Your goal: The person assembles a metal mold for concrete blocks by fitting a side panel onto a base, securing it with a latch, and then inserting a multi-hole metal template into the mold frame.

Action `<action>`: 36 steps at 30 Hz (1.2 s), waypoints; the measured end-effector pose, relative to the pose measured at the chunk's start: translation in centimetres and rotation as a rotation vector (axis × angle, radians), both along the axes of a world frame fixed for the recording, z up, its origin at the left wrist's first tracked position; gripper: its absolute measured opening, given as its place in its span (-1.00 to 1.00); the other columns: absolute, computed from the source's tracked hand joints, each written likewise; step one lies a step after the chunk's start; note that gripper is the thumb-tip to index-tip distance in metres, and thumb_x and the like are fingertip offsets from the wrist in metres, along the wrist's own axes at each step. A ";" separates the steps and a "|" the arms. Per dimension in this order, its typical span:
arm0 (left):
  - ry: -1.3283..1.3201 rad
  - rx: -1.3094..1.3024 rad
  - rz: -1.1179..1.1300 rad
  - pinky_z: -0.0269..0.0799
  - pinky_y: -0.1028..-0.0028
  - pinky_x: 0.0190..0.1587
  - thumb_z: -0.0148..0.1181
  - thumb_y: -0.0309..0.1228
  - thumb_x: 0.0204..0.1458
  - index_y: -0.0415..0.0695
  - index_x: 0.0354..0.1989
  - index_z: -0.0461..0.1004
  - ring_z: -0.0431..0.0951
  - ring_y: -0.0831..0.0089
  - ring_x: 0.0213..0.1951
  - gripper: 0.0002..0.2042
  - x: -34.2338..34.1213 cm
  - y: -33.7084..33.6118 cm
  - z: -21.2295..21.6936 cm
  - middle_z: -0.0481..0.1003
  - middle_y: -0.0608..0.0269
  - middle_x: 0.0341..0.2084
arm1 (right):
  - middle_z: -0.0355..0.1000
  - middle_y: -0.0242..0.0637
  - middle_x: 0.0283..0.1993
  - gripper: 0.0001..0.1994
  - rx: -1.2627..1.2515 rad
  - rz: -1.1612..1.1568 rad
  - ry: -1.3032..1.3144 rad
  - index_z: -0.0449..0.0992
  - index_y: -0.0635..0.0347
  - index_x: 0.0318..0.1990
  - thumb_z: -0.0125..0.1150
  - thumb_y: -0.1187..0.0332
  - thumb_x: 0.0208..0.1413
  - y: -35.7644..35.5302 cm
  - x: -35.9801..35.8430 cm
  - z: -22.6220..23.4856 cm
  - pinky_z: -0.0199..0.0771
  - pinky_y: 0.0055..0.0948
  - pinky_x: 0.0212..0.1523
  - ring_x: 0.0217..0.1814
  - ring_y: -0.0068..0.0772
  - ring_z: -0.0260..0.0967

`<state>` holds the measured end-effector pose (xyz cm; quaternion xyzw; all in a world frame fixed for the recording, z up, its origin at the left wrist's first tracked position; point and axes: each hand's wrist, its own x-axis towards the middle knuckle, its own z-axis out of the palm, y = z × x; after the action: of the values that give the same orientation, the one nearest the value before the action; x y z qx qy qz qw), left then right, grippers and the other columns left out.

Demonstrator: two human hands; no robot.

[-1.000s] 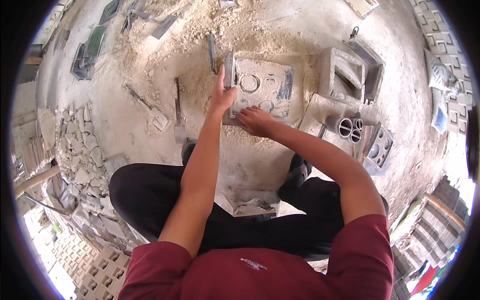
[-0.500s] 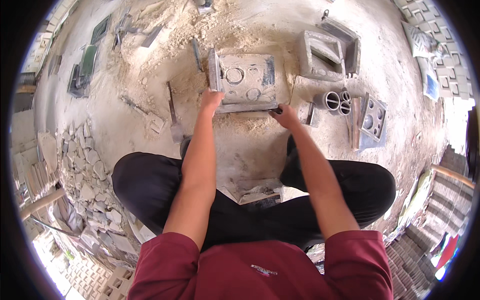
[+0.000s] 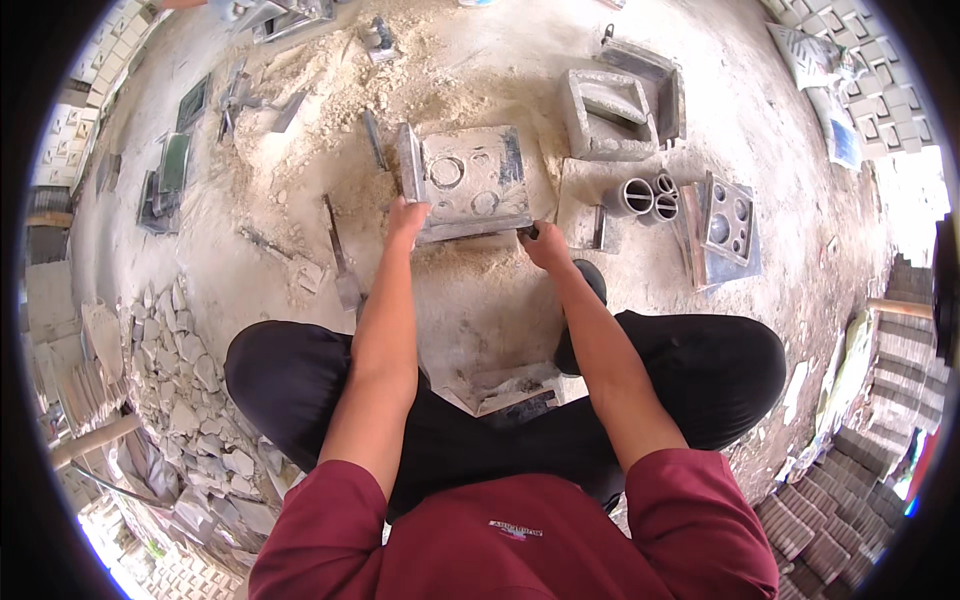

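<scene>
In front of me lies a dusty flat mould plate [image 3: 508, 206] with rings and round discs on its face. An L-shaped metal mould frame [image 3: 470, 229] runs along the plate's left side and near edge. My left hand [image 3: 408, 216] is closed on the frame's near-left corner. At the right end of the near bar, my right hand [image 3: 545, 246] is closed round a dark handle-like end [image 3: 527, 231]. Both arms reach forward between my bent knees.
A hollow concrete-like box [image 3: 610, 140] stands at far right. Nearer are grey tubes [image 3: 632, 197] and a plate with round holes [image 3: 727, 220]. Trowel-like tools [image 3: 343, 275] lie left, by loose sand [image 3: 330, 110]. Broken stone [image 3: 185, 350] is heaped at left.
The view has shifted, so the plate, the frame and both hands sit a little farther left. Both hands keep their hold on the frame.
</scene>
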<state>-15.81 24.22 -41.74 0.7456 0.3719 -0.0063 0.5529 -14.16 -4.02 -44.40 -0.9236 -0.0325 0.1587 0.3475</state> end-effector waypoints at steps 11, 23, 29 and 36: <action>0.110 -0.053 -0.133 0.38 0.23 -0.11 0.20 -0.35 -0.29 -0.32 -0.09 0.42 0.51 0.15 -0.16 -0.51 0.8 -0.5 0.2 0.51 -0.08 -0.24 | 0.51 -0.15 -0.54 -0.72 0.003 -0.005 0.000 0.57 0.29 -0.39 0.30 0.19 -0.03 -1.4 0.8 -1.2 0.43 -0.27 -0.36 -0.48 -0.28 0.50; 0.036 -0.098 -0.074 0.38 0.26 -0.10 0.22 -0.36 -0.28 -0.33 -0.15 0.42 0.52 0.15 -0.20 -0.55 1.1 -1.5 -0.4 0.52 -0.04 -0.29 | 0.55 -0.30 -0.32 -0.67 0.079 0.194 0.204 0.52 0.27 -0.22 0.35 0.23 -0.09 -4.0 2.9 -0.5 0.44 -0.47 -0.23 -0.30 -0.50 0.48; 0.058 -0.053 -0.035 0.35 0.35 -0.24 0.22 -0.38 -0.30 -0.29 -0.22 0.42 0.47 0.29 -0.34 -0.60 -2.9 5.3 -2.3 0.49 0.11 -0.44 | 0.48 -0.22 -0.05 -0.66 0.806 -0.012 0.566 0.48 0.31 -0.05 0.15 0.39 -0.03 -1.8 6.1 2.1 0.36 -0.38 0.03 0.01 -0.35 0.38; 0.123 -0.208 -0.174 0.32 0.44 -0.23 0.22 -0.46 -0.30 -0.30 -0.20 0.43 0.47 0.37 -0.36 -0.62 -6.4 11.2 5.0 0.49 0.18 -0.47 | 0.19 0.00 0.29 -0.55 0.139 0.624 -0.434 0.24 0.29 0.22 -0.07 0.27 0.23 9.2 4.5 -0.7 0.13 -0.23 0.33 0.34 -0.01 0.11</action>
<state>-22.19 35.38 -36.70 0.7121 0.3364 -0.1385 0.6005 -9.68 5.14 -45.13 -0.8556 -0.3953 0.0550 0.3296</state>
